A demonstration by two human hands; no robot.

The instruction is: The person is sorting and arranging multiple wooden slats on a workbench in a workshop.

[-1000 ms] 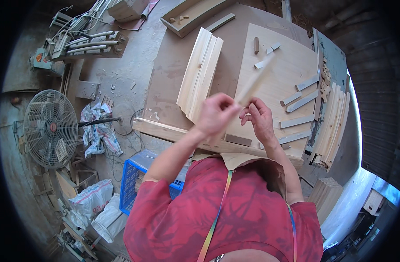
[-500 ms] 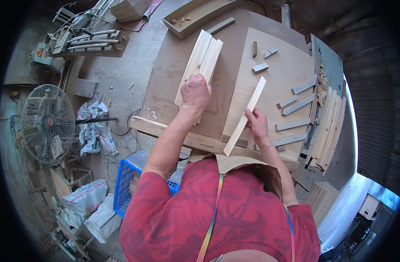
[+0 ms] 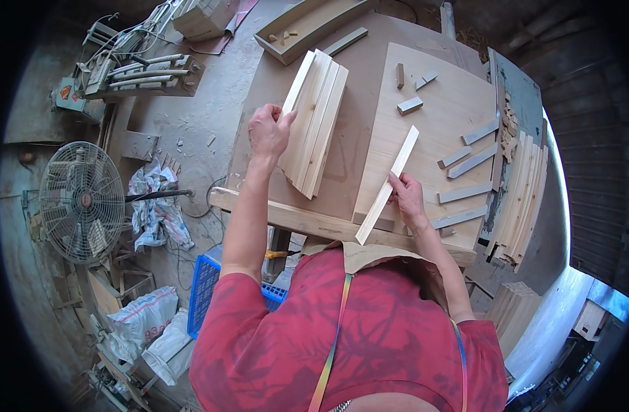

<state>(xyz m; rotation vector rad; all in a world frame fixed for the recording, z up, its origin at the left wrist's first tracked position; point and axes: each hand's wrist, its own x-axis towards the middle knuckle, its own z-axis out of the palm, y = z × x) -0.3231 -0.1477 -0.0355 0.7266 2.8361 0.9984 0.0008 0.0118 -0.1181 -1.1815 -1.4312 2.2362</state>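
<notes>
My right hand (image 3: 408,197) pinches a pale wooden strip (image 3: 394,175) with slanted ends near its middle, above the workbench. My left hand (image 3: 269,130) is at the left side of a stack of similar wooden strips (image 3: 317,130) lying lengthwise on the bench. Its thumb and fingers close on the outermost strip (image 3: 298,82), which leans along the stack's left edge; the fingertips are partly hidden. The strips in the stack lie side by side, with bevelled ends.
Short wooden blocks (image 3: 410,106) and several sticks (image 3: 473,161) lie on the light board (image 3: 445,75) at right. A shallow wooden box (image 3: 273,51) stands at the back. More strips (image 3: 520,199) rest beyond the right edge. A fan (image 3: 83,202) and blue crate (image 3: 203,292) stand at left.
My left hand has moved from the top of the stack to its left side, where it now grips an outer strip. The right hand still holds its strip almost in place.
</notes>
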